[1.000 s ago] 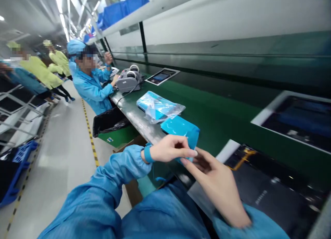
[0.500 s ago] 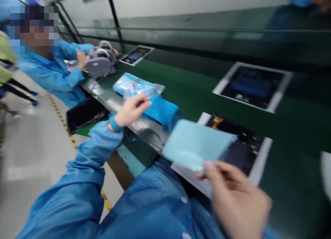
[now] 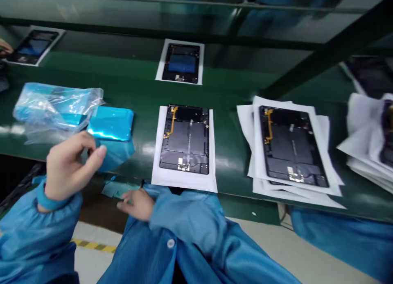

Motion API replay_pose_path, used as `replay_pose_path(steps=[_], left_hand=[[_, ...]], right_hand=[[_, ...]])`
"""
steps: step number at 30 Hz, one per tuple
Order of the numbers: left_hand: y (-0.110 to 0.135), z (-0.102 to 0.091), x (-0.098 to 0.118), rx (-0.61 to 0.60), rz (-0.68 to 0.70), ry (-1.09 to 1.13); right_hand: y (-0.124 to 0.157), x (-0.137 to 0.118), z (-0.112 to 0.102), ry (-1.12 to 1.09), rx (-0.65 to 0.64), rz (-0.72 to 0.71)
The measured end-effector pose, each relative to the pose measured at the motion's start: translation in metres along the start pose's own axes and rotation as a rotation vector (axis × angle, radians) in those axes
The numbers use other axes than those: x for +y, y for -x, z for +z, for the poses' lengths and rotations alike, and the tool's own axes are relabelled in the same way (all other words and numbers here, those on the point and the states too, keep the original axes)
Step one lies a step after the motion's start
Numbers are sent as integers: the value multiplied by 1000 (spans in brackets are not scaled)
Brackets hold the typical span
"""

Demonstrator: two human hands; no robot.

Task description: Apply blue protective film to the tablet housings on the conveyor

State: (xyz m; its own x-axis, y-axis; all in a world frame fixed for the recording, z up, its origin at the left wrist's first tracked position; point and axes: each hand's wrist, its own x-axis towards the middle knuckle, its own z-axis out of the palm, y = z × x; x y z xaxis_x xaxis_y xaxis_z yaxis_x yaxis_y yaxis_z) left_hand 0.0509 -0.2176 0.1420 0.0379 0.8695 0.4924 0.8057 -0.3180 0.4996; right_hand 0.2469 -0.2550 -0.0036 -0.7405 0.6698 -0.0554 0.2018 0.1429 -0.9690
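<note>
My left hand (image 3: 69, 167) is curled, thumb and forefinger pinched on the lower corner of a stack of glossy blue sheets (image 3: 111, 126) at the bench's near edge. Below that edge my right hand (image 3: 136, 203) reaches left, its fingers closed on a pale blue film (image 3: 111, 189) that is partly hidden. Just right of both hands, an opened tablet back (image 3: 186, 138) lies on a white paper sheet (image 3: 184, 179), showing dark inner parts and an orange flex cable.
A clear plastic bag of blue sheets (image 3: 50, 107) lies at far left. A second tablet back (image 3: 290, 144) rests on a pile of white papers, with more papers (image 3: 365, 144) at the right. Two tablets (image 3: 181, 62) (image 3: 32, 46) lie further back on the green belt.
The view has swung right and down onto the bench. My right hand has carried the pale blue film down and left, below the bench edge. My left hand stays at the blue stack.
</note>
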Motion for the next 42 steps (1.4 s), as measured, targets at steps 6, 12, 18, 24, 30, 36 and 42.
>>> replay_pose_path(steps=[6, 12, 18, 24, 30, 36, 42], left_hand=[[7, 63, 60, -257, 263, 55], [-10, 116, 81, -399, 313, 209], [-43, 103, 62, -280, 290, 4], [-87, 98, 43, -503, 269, 155], [-106, 113, 23, -607, 197, 227], [-82, 118, -14, -457, 105, 51], [-42, 124, -39, -814, 509, 118]], right_hand=[[54, -61, -123, -102, 283, -73], [38, -55, -171, 36, 291, -116], [44, -47, -198, 256, 270, -201], [33, -57, -224, 386, 510, -151], [21, -47, -233, 308, 618, 17], [11, -6, -252, -95, 772, 226], [-1, 15, -256, -302, 793, 354]])
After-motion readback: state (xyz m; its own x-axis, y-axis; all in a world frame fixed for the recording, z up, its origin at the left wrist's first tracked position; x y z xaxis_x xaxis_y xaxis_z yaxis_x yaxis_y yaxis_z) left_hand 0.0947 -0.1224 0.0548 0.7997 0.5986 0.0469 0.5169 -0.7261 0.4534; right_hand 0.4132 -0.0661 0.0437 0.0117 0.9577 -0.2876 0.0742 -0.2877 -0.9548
